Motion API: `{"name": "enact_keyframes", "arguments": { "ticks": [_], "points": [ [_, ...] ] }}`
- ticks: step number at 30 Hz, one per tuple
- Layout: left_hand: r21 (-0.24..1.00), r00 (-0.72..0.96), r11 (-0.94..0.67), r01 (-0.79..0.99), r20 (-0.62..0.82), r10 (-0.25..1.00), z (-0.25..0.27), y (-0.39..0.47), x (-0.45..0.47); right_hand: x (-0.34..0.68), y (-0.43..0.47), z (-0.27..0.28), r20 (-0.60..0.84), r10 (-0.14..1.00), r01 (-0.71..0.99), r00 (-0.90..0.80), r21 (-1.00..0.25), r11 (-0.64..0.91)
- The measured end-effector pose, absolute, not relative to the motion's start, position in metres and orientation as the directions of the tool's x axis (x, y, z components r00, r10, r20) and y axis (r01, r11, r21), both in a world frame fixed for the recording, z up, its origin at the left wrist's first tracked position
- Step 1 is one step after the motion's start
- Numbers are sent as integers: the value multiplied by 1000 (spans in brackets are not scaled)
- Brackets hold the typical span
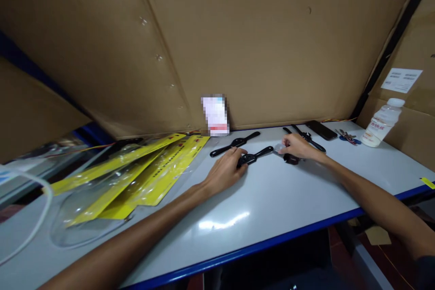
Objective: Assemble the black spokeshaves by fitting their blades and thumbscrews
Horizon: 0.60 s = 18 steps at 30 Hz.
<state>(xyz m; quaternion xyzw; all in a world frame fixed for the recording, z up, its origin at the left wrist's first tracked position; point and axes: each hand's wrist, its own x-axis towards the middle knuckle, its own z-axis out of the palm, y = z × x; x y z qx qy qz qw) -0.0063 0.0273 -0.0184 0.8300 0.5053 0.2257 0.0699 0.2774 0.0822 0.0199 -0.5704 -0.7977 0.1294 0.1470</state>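
Observation:
My left hand [228,166] is closed around one end of a black spokeshave [249,158] on the table, its other handle pointing right. My right hand [299,146] pinches a small, pale, shiny piece [279,148] close to that handle's tip; its kind is blurred. Just under the right fingers lies a small dark brown object [291,159], partly hidden. A second black spokeshave [235,144] lies behind my left hand. Beyond my right hand is another black spokeshave [307,137], partly covered by the hand.
Yellow blister-pack cards [170,167] with clear plastic spread across the left. A propped phone [216,115] leans against the cardboard wall [258,54]. At the right are a dark phone [321,130], keys [347,136] and a white bottle [382,122]. A white cable [47,204] loops at far left.

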Motion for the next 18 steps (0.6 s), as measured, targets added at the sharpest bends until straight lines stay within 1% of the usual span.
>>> {"name": "enact_keyframes", "arguments": {
  "ticks": [2, 4, 6, 8, 10, 14, 16, 18],
  "points": [
    [396, 425, -519, 757, 305, 852, -17, 24, -4, 288, 87, 25, 123, 954, 811, -273, -504, 298],
    [427, 508, -594, 682, 307, 805, -12, 18, -1, 295, 88, 30, 147, 955, 691, -256, -664, 287],
    [434, 623, -681, 590, 292, 726, -5, 12, 2, 295, 84, 35, 141, 947, 545, -287, -789, 283],
    [428, 692, -727, 537, 268, 670, 1, 7, 3, 290, 77, 37, 115, 930, 418, -348, -869, 264],
    [411, 715, -740, 532, 250, 653, 5, 5, 2, 281, 69, 36, 80, 913, 349, -400, -908, 232],
    [377, 714, -733, 566, 221, 665, 6, 7, -4, 260, 52, 28, -4, 857, 273, -515, -949, 160],
    [353, 726, -741, 571, 203, 657, 5, 8, -6, 251, 45, 23, -35, 817, 249, -575, -959, 135],
    [293, 753, -768, 569, 189, 630, 3, 8, -6, 245, 39, 19, -57, 795, 257, -603, -958, 126]
  ]
}}
